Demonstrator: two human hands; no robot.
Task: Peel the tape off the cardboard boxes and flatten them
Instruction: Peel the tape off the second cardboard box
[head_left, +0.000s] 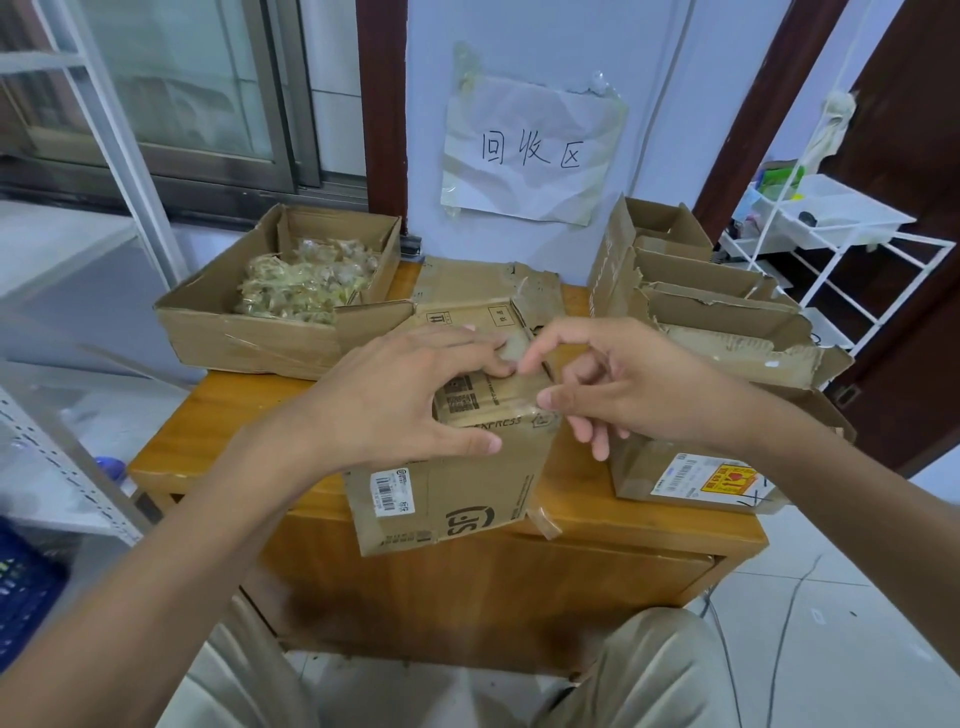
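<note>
Both hands' fingers (498, 364) pinch tape (511, 347) atop the cardboard box (467, 493).

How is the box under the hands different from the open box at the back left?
The box under the hands is closed, printed with logos and carries a barcode label; the back-left box is a shallow open tray filled with crumpled tape. The left hand and right hand work on the first; nobody touches the second. Both are brown cardboard on the wooden table.

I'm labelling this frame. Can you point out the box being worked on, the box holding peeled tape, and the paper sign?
Brown cardboard SF Express box (467, 499), head view: its front face.
Open cardboard box of crumpled tape (249, 338), head view: its front wall.
White paper wall sign (530, 150), head view: its centre.
</note>
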